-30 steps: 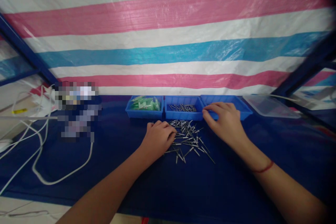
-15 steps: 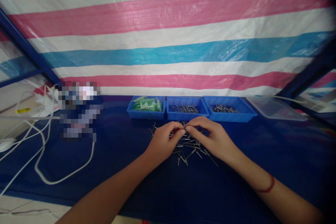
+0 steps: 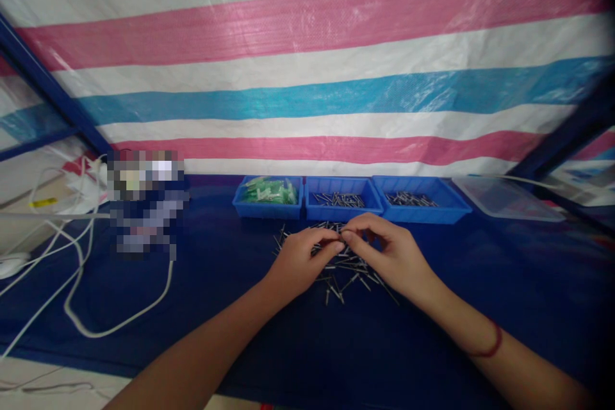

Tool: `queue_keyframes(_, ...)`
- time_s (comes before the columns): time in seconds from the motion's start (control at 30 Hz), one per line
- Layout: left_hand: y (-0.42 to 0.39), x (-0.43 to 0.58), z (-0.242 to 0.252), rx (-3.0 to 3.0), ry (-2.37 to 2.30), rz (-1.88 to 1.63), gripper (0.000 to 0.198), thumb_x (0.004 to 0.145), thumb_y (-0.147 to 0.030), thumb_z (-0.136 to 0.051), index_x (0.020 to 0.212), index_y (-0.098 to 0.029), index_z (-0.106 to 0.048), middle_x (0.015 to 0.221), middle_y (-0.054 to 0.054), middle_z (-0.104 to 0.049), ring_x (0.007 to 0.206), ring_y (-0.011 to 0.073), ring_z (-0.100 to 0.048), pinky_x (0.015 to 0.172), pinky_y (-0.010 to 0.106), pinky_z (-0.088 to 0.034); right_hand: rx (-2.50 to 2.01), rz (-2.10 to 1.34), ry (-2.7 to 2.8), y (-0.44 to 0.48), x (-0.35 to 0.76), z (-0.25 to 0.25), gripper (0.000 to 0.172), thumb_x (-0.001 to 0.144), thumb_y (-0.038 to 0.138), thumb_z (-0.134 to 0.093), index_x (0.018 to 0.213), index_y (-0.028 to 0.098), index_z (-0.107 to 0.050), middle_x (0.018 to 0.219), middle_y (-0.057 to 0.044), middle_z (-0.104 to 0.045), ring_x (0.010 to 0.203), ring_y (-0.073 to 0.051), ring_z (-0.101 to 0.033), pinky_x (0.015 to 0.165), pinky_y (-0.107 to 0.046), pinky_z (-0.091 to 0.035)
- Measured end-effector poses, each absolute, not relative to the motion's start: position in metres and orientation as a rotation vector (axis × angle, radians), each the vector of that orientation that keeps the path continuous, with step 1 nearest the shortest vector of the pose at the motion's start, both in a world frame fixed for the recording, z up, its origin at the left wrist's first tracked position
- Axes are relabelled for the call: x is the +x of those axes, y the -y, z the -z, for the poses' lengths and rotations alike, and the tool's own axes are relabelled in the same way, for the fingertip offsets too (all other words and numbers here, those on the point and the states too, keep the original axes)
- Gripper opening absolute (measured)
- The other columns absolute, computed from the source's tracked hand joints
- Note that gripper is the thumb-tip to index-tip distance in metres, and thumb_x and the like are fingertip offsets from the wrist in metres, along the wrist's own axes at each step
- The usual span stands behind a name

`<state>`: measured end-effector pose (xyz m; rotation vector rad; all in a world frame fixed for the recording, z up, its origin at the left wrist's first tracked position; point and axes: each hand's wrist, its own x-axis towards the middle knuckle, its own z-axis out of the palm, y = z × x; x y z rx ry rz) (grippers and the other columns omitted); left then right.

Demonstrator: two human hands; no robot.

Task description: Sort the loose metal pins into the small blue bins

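Thin metal rivets (image 3: 353,262) lie in a loose pile on the dark blue table (image 3: 365,346). Over the pile, my left hand (image 3: 300,259) has thumb and forefinger pinched together, their tips meeting those of my right hand (image 3: 384,250). My right hand is pinched too and wears a dark red band at its wrist. Whatever sits between the fingertips is too small and hidden to name. Behind my hands stand three blue bins: the left bin (image 3: 268,210) holds green packets, the middle bin (image 3: 343,211) and the right bin (image 3: 426,213) hold metal pieces.
A clear plastic lid (image 3: 504,198) lies right of the bins. White cables (image 3: 72,307) loop over the table's left side, beside a pixelated area. A striped sheet (image 3: 307,64) hangs behind, between blue frame posts (image 3: 567,122).
Both hands have shifted very slightly to the right, with their fingertips still close together. The pile and the bins look the same.
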<state>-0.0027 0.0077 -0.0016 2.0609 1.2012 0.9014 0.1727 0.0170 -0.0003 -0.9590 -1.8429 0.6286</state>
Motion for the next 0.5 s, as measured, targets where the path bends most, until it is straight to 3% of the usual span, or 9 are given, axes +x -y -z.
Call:
queue_keyframes(0.33, -0.0088, -0.0027, 0.0003, 2.105, -1.171, -0.838, 0.019, 0.088, -0.031, -0.053, 0.093, -0.019, -0.067, 0.091, 0.002, -0.07, 0.085, 0.0166, -0.062, 0.076, 0.025, -0.045, -0.922, -0.641, 1.89, -0.0166, 0.1721, -0.0007, 0.013, 0.084, 0.031, -0.056, 0.081, 0.021, -0.063, 0.078, -0.004, -0.064, 0.073, -0.017, -0.059, 0.063, -0.029, -0.047)
queue_keyframes(0.5, -0.01, -0.0048, -0.0002, 2.071, -1.261, -0.967, 0.016, 0.085, -0.029, -0.056, 0.09, -0.018, -0.067, 0.089, 0.003, -0.069, 0.079, 0.015, -0.062, 0.075, 0.024, -0.046, -0.946, -0.617, 1.861, -0.0193, 0.1749, -0.0007, 0.012, 0.084, 0.03, -0.056, 0.083, 0.021, -0.064, 0.077, -0.003, -0.064, 0.07, -0.016, -0.057, 0.063, -0.03, -0.046)
